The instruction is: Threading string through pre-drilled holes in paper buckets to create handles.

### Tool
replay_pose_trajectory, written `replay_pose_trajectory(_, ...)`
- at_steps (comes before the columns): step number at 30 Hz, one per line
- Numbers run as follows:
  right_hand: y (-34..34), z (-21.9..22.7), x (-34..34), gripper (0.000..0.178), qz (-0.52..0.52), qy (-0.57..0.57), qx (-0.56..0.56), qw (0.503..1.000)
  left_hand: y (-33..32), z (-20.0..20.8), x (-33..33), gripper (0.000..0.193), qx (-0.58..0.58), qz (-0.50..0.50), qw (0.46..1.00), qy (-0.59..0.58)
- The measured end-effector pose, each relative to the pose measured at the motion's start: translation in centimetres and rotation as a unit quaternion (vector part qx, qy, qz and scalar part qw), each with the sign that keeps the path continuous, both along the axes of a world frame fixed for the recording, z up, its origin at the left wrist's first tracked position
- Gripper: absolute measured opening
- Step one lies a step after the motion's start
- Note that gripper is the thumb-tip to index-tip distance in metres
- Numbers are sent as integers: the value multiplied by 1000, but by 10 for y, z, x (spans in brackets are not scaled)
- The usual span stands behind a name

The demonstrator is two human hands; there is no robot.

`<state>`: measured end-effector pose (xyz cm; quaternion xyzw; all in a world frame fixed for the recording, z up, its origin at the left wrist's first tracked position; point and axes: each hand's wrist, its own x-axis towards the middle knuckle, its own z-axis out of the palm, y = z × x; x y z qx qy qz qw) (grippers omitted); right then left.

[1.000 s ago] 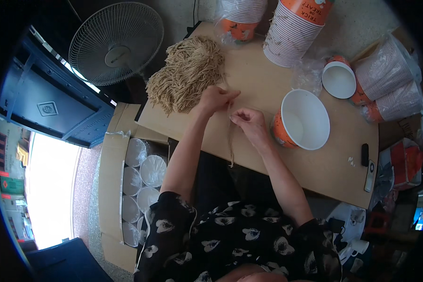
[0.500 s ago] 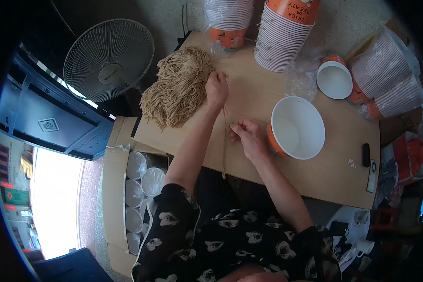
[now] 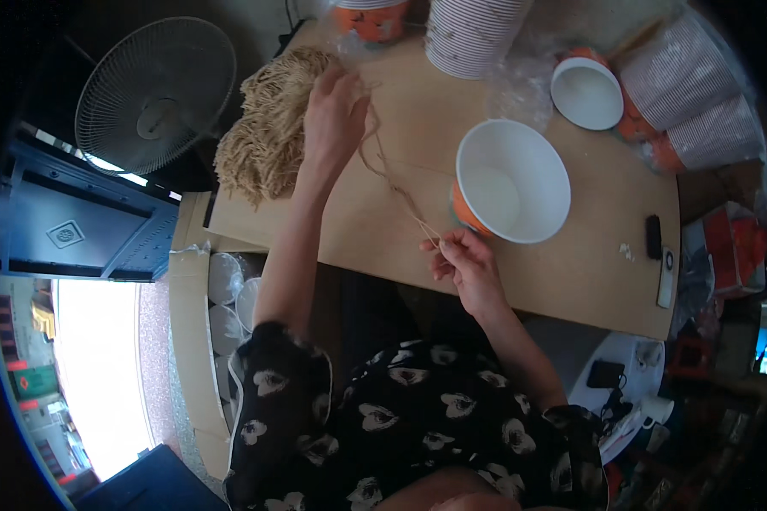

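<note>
Head view. String (image 3: 400, 194): one, apparently separated, slack; your right hand (image 3: 470, 262) pinches it by the table's (image 3: 596, 285) near edge. String heap (image 3: 262, 136): left edge, many strings left; your left hand (image 3: 332, 119) against it, grip unclear.

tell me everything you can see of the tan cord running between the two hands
The cord is thin and tan, and looks like twisted paper or plant fibre. It runs slack and bent over the brown tabletop, from beside the left hand down to the right hand, whose fingertips pinch it. Near them it parts into two thin strands. Its upper end is close to the tan bundle; whether the left hand holds it is unclear.
</note>
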<state>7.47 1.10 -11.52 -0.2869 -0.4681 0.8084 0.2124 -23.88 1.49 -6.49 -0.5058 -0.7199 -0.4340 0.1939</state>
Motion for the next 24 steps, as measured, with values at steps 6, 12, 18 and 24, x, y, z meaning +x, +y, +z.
replay_pose_trajectory(6, -9, -4, 19, 13, 2, -8, -29, 1000, -119, -46, 120, 30, -157, -149, 861, -461)
replay_pose_trajectory(12, -27, -10, 40, 11, 69, -2, -16, 997, -121, -53, 196, 33, -137, -185, 724, -650)
replay_pose_trajectory(18, -40, -11, 79, 12, 137, -13, 62, 988, -92, -82, 153, 25, -8, -204, 689, -696)
replay_pose_trajectory(24, -56, -10, 130, 10, 137, -49, 85, 986, -73, -96, 40, 20, 142, -95, 691, -703)
